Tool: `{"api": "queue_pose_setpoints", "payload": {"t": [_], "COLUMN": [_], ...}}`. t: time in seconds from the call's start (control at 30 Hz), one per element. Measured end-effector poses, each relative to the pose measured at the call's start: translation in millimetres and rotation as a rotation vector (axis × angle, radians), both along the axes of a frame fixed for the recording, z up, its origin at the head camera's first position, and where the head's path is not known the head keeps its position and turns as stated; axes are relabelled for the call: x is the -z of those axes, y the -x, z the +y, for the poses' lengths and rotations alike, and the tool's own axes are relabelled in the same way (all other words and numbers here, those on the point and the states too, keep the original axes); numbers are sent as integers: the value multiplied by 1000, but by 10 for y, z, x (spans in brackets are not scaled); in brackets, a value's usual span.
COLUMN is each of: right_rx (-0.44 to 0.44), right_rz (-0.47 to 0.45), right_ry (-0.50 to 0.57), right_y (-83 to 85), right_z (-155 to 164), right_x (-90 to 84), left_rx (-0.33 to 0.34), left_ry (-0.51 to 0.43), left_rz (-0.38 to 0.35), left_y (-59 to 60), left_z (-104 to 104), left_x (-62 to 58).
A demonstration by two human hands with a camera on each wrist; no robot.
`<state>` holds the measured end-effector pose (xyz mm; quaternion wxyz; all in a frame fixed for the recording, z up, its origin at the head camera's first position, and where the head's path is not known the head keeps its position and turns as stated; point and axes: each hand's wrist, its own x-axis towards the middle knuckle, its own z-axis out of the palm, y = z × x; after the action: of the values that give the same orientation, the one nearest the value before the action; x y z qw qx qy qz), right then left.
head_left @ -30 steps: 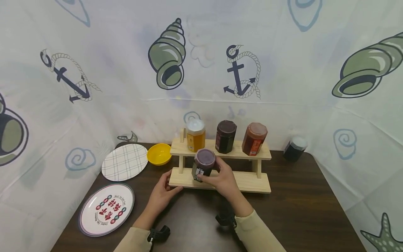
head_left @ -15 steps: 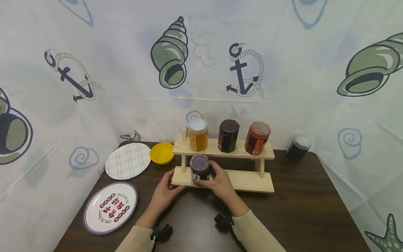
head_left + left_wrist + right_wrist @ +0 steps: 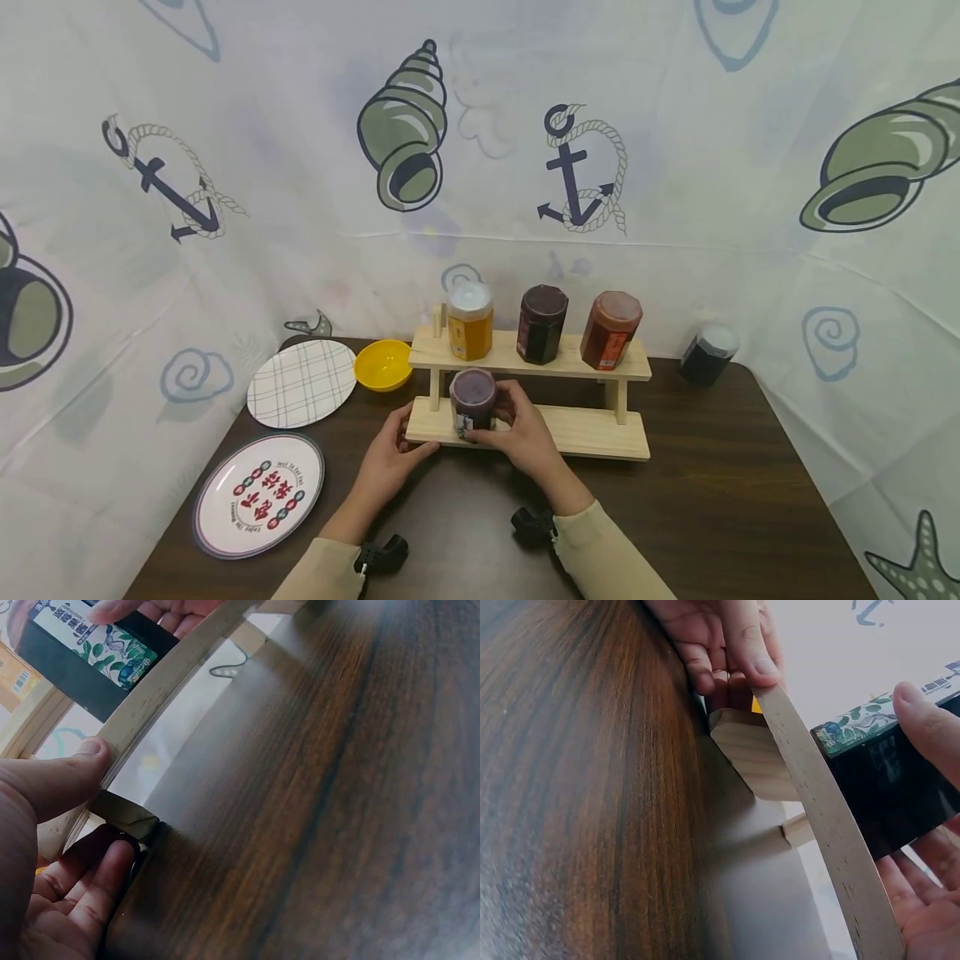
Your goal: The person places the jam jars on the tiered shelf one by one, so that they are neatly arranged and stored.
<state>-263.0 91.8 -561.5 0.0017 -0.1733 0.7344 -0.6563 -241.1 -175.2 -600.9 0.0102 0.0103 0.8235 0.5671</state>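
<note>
A dark jam jar with a purplish lid point(image 3: 473, 390) stands upright at the left of the lower board of a two-tier wooden rack point(image 3: 592, 430). My right hand point(image 3: 527, 435) holds this jar from the right side. In the right wrist view its thumb point(image 3: 928, 724) lies on the leafy label, with the fingers on the jar's far side. At the rack's left end my left hand point(image 3: 388, 458) grips the lower board. The left wrist view shows the thumb point(image 3: 75, 771) on the board's edge and the fingers curled below, by the rack's foot.
On the upper board stand an amber jar point(image 3: 471, 323), a dark jar point(image 3: 542, 327) and a reddish-brown jar point(image 3: 611, 332). Another dark jar point(image 3: 708, 357) is at the table's back right. To the left lie a yellow bowl point(image 3: 382, 367), a checked plate point(image 3: 300, 385) and a printed plate point(image 3: 217, 508).
My right hand has lowered the tilted jar slightly leftward and set it upright on the lower board, then stayed on it. The left hand has kept its place on the rack.
</note>
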Motion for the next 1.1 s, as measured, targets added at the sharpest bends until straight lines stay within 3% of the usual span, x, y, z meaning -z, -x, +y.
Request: {"api": "queue_pose_setpoints", "payload": {"t": [0.2, 0.5, 1.1], "right_rx": [38, -23, 21], "right_rz": [4, -68, -11], "right_ry": [-46, -55, -91], "right_y": [-4, 3, -23], "right_z": [-42, 7, -36], "right_x": [-8, -48, -45], "left_rx": [12, 9, 8], "left_ry": [-14, -24, -18], "left_rz": [9, 14, 15], "left_y": [6, 5, -5], "left_z": [-15, -15, -10], "left_x": [5, 35, 11]}}
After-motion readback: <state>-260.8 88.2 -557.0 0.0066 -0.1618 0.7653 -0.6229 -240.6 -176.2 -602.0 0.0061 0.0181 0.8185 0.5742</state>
